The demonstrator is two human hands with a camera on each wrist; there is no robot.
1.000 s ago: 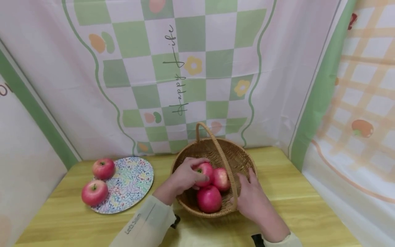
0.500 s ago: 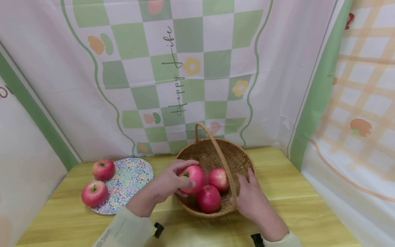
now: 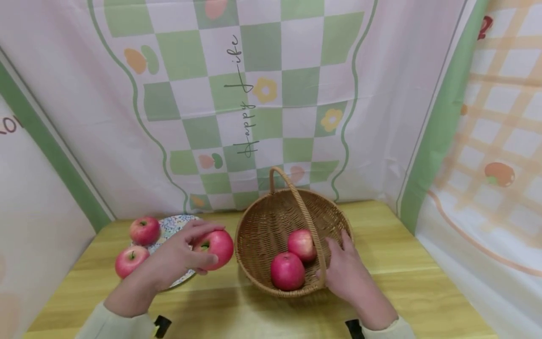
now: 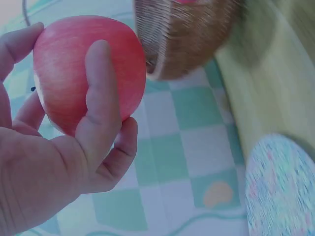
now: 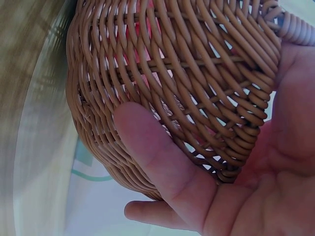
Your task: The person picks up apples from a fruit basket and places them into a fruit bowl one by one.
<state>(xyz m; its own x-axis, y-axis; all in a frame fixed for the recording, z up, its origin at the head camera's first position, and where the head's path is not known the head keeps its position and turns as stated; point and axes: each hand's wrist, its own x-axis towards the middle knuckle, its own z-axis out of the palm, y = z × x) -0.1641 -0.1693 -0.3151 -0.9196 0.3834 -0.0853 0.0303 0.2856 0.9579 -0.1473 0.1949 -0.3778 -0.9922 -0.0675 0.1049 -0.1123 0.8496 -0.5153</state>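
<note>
Head view — grips?
L hand (image 3: 179, 256) curled round apple (image 3: 222, 249), lifted btwn basket (image 3: 256, 235) and patterned disc (image 3: 171, 226); R hand (image 3: 346, 275) holding basket.
Risk?
Loose grip, apple drops; low swing could bump disc apples (image 3: 145, 230) — they'd prob roll.

**Left hand (image 3: 175, 256) and right hand (image 3: 345, 270) both gripping, well apart**

Left: left of table (image 3: 406, 282) middle, raised off the surface. Fingers (image 3: 205, 227) curled, thumb (image 3: 206, 259) opposing. Left forearm (image 3: 135, 287) angles in from near the left edge; left sleeve (image 3: 114, 327) stops short of the wrist.

Right: nearer the right edge, digits spread, fingers pointing toward the far edge. Right forearm (image 3: 378, 311) slants inward; right sleeve (image 3: 391, 329) also short of the wrist.
</note>
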